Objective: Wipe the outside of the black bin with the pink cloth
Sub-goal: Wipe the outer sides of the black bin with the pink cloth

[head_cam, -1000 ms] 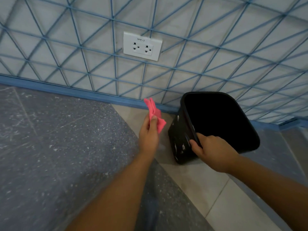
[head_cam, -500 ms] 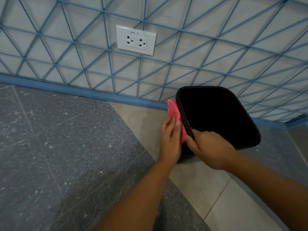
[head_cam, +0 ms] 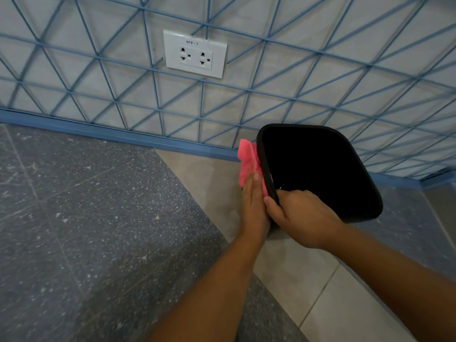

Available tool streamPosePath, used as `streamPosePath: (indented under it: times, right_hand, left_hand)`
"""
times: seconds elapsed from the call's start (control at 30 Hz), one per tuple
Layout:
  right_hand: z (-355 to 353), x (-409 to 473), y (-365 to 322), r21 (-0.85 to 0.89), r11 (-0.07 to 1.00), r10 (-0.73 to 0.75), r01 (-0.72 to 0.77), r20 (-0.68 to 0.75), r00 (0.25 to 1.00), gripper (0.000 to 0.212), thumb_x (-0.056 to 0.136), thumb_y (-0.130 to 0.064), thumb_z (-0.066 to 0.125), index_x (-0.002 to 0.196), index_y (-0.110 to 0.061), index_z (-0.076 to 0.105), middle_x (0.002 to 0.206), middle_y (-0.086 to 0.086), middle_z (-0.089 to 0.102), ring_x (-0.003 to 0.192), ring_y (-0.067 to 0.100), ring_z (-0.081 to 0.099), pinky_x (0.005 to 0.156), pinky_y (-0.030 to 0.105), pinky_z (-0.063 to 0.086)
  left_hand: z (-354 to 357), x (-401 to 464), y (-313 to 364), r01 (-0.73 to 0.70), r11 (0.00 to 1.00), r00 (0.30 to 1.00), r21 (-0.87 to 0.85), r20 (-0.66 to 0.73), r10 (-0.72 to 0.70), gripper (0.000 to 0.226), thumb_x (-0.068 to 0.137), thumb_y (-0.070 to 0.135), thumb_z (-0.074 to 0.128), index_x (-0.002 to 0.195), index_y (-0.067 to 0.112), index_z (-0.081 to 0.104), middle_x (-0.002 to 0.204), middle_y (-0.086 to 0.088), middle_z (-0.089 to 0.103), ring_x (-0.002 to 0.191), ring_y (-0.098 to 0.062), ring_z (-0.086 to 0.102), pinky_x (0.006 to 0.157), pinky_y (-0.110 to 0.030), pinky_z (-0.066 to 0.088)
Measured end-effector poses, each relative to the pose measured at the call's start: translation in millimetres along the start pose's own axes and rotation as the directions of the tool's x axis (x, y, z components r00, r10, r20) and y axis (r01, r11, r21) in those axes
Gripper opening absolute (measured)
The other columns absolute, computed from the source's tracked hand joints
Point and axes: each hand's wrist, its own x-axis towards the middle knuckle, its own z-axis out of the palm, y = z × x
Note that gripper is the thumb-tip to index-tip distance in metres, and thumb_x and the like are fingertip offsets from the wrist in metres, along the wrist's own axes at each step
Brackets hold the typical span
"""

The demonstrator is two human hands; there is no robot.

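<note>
the left hand (head_cam: 254, 206) presses the soft, limp pink cloth (head_cam: 248, 160) with straight fingers against the light, stiff black bin (head_cam: 265, 154), whose rim the right hand (head_cam: 299, 215) grips with curled fingers.

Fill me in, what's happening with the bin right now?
A person is wiping a black bin that stands on the floor by the blue-patterned wall. The right hand grips the bin's near rim, thumb outside and fingers curled over the edge. The left hand, fingers straight, presses the pink cloth flat against the bin's outer left side, just below the rim. Only that side is being worked; how clean the other sides are cannot be seen from here.
</note>
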Motion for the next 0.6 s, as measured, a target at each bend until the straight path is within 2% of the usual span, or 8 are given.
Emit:
streamPosePath:
  times: [0.07,0.13,0.2,0.27,0.3,0.37,0.5,0.6]
  right_hand:
    - [-1.6,-0.3,-1.6,-0.001,1.0,-0.005,0.005,0.011,1.0,0.042,0.099,-0.046,0.027,0.082,-0.018,0.053,0.075,0.006,0.064,0.068,0.026,0.061,0.067,0.04,0.049]
    - [-4.0,-3.9,-2.5,-0.005,1.0,-0.009,0.009,0.024,1.0,0.042,0.099,-0.047,0.027,0.081,-0.019,0.053,0.076,0.006,0.065,0.071,0.027,0.062,0.069,0.041,0.049]
    - [-5.3,-6.3,-4.2,-0.006,1.0,-0.008,0.008,0.035,0.999,0.042,0.099,-0.046,0.026,0.081,-0.019,0.052,0.073,0.004,0.062,0.07,0.027,0.061,0.067,0.04,0.048]
    - [-4.4,-5.0,-7.0,-0.007,1.0,-0.01,0.01,0.041,0.999,0.042,0.1,-0.045,0.026,0.082,-0.017,0.053,0.072,0.005,0.06,0.067,0.026,0.06,0.065,0.038,0.046]
    - [-4.2,-3.7,-8.3,-0.007,1.0,-0.016,0.016,0.038,0.999,0.042,0.1,-0.044,0.026,0.083,-0.017,0.053,0.072,0.006,0.061,0.067,0.026,0.06,0.065,0.038,0.046]
    - [-6.2,-3.6,-9.4,-0.003,1.0,-0.027,0.027,0.027,0.999,0.042,0.1,-0.043,0.027,0.082,-0.016,0.053,0.073,0.008,0.063,0.067,0.027,0.061,0.066,0.04,0.048]
    - [-8.4,-5.4,-8.4,-0.004,1.0,-0.026,0.026,0.024,0.999,0.04,0.101,-0.043,0.029,0.076,-0.018,0.048,0.067,0.005,0.055,0.066,0.029,0.06,0.06,0.036,0.04]
    - [-3.8,0.4,-8.5,-0.011,1.0,-0.027,0.027,0.004,1.0,0.039,0.1,-0.043,0.029,0.074,-0.019,0.046,0.067,0.005,0.054,0.064,0.029,0.057,0.06,0.036,0.04]
  left_hand:
    - [-6.8,-19.9,1.2,-0.018,0.998,1.0,0.062,-0.002,0.019,0.06,0.094,0.059,0.059,0.145,0.028,0.052,0.139,0.01,0.065,0.119,0.011,0.067,0.107,-0.015,0.051]
    - [-11.4,-37.4,3.8,0.003,0.999,0.995,0.038,0.098,-0.006,0.073,0.093,0.07,0.064,0.149,0.026,0.051,0.147,0.006,0.065,0.138,-0.006,0.061,0.119,-0.027,0.047]
    - [-16.9,-19.3,5.3,0.063,0.997,0.995,0.042,0.08,-0.066,0.054,0.098,0.062,0.06,0.142,0.032,0.055,0.148,0.009,0.064,0.14,-0.01,0.058,0.128,-0.037,0.038]
    - [-17.1,3.6,10.6,0.101,0.993,0.992,0.066,0.069,-0.105,0.067,0.094,0.068,0.058,0.148,0.027,0.055,0.155,0.001,0.059,0.144,-0.015,0.055,0.131,-0.041,0.034]
    - [-16.5,8.5,7.8,0.124,0.991,0.989,0.048,0.072,-0.127,0.076,0.093,0.071,0.058,0.152,0.023,0.053,0.157,-0.004,0.057,0.144,-0.017,0.056,0.129,-0.039,0.037]
    - [-13.6,-6.5,2.0,0.115,0.992,0.99,0.048,0.071,-0.119,0.055,0.11,0.052,0.047,0.153,0.019,0.05,0.156,-0.006,0.056,0.135,-0.011,0.061,0.122,-0.027,0.045]
    - [-17.4,-24.5,-9.6,0.032,0.996,0.987,0.079,0.153,-0.044,0.034,0.119,0.024,0.027,0.148,0.015,0.043,0.146,-0.005,0.057,0.118,0.013,0.065,0.103,-0.007,0.049]
    - [-11.3,-11.8,-10.1,0.086,0.996,0.992,0.036,0.092,-0.089,0.036,0.117,0.016,0.027,0.151,0.024,0.039,0.157,-0.008,0.053,0.13,-0.001,0.059,0.101,-0.005,0.049]
